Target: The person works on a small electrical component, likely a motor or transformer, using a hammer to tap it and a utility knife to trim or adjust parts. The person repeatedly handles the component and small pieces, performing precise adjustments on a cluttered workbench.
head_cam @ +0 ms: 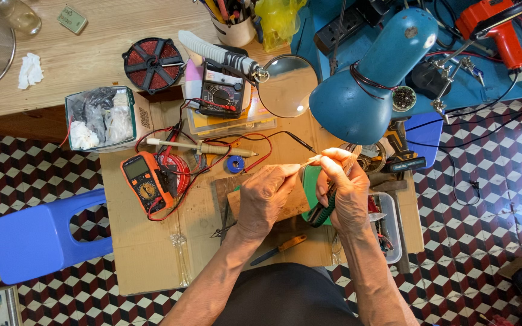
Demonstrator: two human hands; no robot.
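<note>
My left hand [265, 196] and my right hand [344, 188] meet over the middle of a cardboard-covered work surface [146, 253]. Between the fingertips of both hands is a small pale stick-like piece [309, 160]. My right hand also closes around a dark coiled cord [323, 211] that hangs below the palm. Under the hands lie a wooden board [300, 202] and a green piece [314, 181]. A blue desk lamp [373, 78] hangs just above my right hand.
An orange multimeter [146, 181] with red leads, a soldering iron [200, 147], a solder spool [234, 163], a black multimeter [222, 93], a magnifying glass [287, 84], a box of bags [99, 118], a blue stool [43, 235], a parts tray [388, 226] and an orange-handled tool [280, 247] surround me.
</note>
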